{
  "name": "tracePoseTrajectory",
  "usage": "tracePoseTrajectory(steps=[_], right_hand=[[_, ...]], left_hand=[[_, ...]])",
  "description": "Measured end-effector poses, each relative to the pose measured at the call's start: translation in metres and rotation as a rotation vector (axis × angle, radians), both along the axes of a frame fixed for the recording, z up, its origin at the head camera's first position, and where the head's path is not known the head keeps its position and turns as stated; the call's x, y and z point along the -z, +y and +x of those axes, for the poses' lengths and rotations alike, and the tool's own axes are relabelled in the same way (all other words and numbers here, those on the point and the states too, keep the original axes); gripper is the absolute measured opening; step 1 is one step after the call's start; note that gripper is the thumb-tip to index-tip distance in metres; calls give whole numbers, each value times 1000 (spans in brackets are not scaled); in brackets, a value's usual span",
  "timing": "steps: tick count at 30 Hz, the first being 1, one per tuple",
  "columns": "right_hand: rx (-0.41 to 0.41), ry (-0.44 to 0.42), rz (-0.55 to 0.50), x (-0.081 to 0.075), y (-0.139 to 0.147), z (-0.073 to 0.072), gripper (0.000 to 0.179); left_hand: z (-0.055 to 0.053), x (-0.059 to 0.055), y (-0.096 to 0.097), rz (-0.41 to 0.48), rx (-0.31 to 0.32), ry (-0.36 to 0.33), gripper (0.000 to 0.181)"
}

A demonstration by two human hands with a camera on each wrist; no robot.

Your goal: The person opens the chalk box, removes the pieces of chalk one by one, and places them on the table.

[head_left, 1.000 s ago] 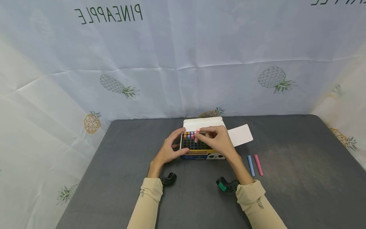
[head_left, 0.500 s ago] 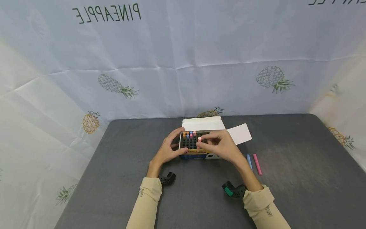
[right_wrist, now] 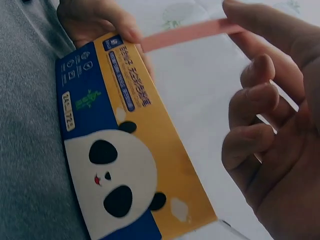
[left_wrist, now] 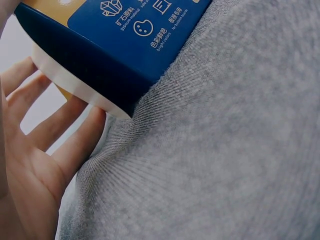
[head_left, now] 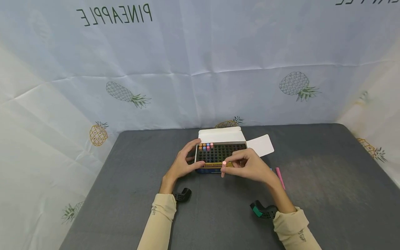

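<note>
This looks like a small curtained-off recording booth; whether it stands in a home, an office or a lab cannot be told. Pale curtains (head_left: 200, 48) printed with pineapples (head_left: 293, 84) hang behind the far edge of a table (head_left: 331, 215) and beside its left and right edges, closing it in on three sides. Mirrored lettering (head_left: 114, 15) spells PINEAPPLE on the creased fabric, high above the far left corner. Grey ribbed cloth (left_wrist: 225, 145) covers the tabletop, whose far right corner is rounded. Black wrist mounts (head_left: 264, 210) on the person, above the table, suit a filming set-up
</note>
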State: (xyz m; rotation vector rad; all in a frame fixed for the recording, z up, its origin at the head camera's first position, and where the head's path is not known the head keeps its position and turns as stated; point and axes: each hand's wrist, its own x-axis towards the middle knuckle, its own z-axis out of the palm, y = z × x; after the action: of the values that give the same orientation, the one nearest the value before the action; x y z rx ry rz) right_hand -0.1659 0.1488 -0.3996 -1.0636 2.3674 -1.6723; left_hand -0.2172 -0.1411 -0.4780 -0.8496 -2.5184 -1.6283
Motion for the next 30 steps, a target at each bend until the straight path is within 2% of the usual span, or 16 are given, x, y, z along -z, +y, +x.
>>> tracePoseTrajectory(steps=[9,15,17,24,30], right_hand=[[-154,1,9,-6,24,4,13],[-197,-45,10,-9,45,6,19],[-202,-53,4,-9,52,6,21],[-152,-41,28,-11,78,8,25],[-117,-78,54,-11,97,11,24]], left_hand=[[0,2,0,8,12,-11,79],[0,1,1,-8,8,-11,79],[1,-1,1,-8,10,-16,78],[18,-31,5,10,21,-17,73],[19,-33,5,7,22,-19,73]])
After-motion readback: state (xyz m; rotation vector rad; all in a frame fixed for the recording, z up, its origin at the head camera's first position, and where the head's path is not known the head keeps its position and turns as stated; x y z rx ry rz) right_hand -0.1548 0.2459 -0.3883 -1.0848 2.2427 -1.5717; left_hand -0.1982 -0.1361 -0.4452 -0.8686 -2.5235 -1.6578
